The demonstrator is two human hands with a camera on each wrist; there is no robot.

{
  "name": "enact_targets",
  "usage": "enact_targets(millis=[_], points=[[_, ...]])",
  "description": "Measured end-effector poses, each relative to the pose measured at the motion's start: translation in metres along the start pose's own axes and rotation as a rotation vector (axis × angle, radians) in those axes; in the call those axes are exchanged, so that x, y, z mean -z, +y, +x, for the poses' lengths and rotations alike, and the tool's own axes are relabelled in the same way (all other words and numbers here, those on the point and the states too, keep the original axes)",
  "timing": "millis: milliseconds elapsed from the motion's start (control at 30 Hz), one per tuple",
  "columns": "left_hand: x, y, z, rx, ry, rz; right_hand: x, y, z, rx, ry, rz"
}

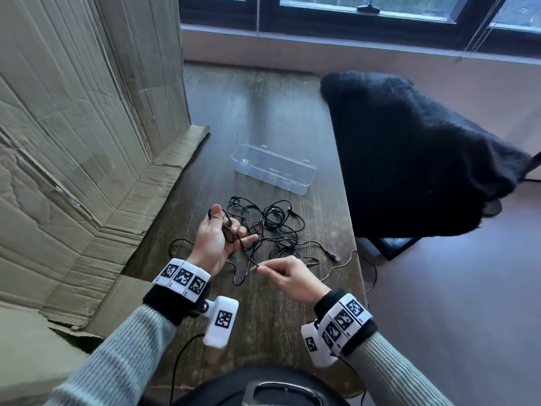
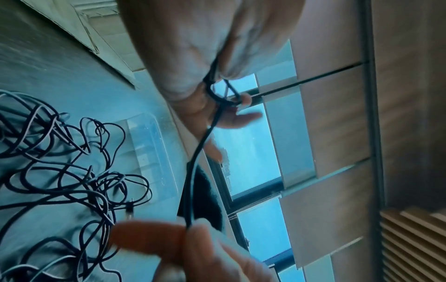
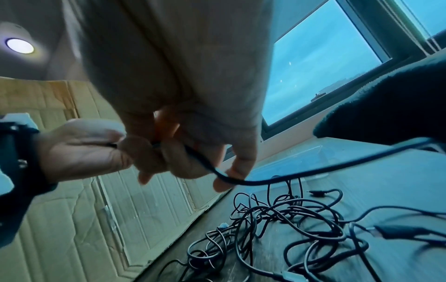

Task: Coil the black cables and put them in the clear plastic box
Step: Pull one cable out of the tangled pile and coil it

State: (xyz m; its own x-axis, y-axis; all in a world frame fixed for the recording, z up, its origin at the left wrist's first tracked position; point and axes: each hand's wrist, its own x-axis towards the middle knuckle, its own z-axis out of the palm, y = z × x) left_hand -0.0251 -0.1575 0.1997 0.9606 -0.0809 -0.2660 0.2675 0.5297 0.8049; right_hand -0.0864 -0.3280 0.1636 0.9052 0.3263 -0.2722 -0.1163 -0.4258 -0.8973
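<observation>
**A:** What are your fingers doing?

**B:** My left hand (image 1: pixel 211 240) is holding a few small loops of one black cable (image 1: pixel 247 253) against the palm, thumb up, fingers curled round them. My right hand (image 1: pixel 285 276) is pinching the same cable between thumb and forefinger, just beside the left.

**A:** How is it handling?

**B:** I'm judging it thin, light and limp. It is probably springing open unless I'm keeping the loops pinned, so I'm taking it near the coil.

**A:** And around you?

**B:** The other black cables (image 1: pixel 273 227) are lying tangled on the tabletop (image 1: pixel 263 118), likely snagging my strand. The clear plastic box (image 1: pixel 273 168) is sitting open beyond them. Cardboard (image 1: pixel 79 142) is leaning at my left, a dark fuzzy chair (image 1: pixel 409 153) at my right.
</observation>
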Motion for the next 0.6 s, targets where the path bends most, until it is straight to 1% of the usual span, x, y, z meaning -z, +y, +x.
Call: enact_targets(millis=[33, 67, 133, 167, 200, 267, 300, 333, 367, 433, 500, 533, 600], points=[[0.002, -0.001, 0.002, -0.005, 0.041, 0.030, 0.000, 0.000, -0.002, 0.010, -0.050, 0.008], [0.005, -0.002, 0.004, -0.009, 0.065, 0.088, 0.001, -0.001, -0.003, 0.008, -0.068, 0.034], [0.015, -0.007, 0.009, -0.019, 0.063, 0.303, 0.008, -0.010, -0.004, 0.006, -0.033, 0.119], [0.021, -0.012, 0.011, -0.022, 0.020, 0.438, 0.012, -0.015, -0.005, 0.022, -0.009, 0.122], [0.026, -0.018, 0.012, -0.018, -0.053, 0.597, 0.016, -0.018, -0.004, 0.051, 0.009, 0.069], [0.029, -0.027, 0.009, -0.001, -0.220, 0.952, 0.021, -0.024, -0.004, 0.155, 0.059, -0.143], [0.028, -0.030, 0.007, 0.016, -0.286, 1.072, 0.023, -0.027, -0.003, 0.213, 0.094, -0.235], [0.026, -0.031, 0.003, 0.048, -0.334, 1.113, 0.025, -0.028, -0.002, 0.247, 0.142, -0.287], [0.023, -0.031, -0.001, 0.092, -0.376, 1.089, 0.029, -0.029, -0.001, 0.249, 0.199, -0.296], [0.018, -0.028, -0.008, 0.181, -0.468, 1.029, 0.039, -0.026, 0.003, 0.196, 0.307, -0.261], [0.017, -0.025, -0.013, 0.249, -0.550, 0.991, 0.047, -0.024, 0.007, 0.167, 0.353, -0.176], [0.018, -0.023, -0.014, 0.256, -0.580, 0.974, 0.050, -0.023, 0.007, 0.164, 0.361, -0.115], [0.021, -0.023, -0.013, 0.223, -0.612, 0.955, 0.053, -0.021, 0.008, 0.148, 0.398, 0.022]])
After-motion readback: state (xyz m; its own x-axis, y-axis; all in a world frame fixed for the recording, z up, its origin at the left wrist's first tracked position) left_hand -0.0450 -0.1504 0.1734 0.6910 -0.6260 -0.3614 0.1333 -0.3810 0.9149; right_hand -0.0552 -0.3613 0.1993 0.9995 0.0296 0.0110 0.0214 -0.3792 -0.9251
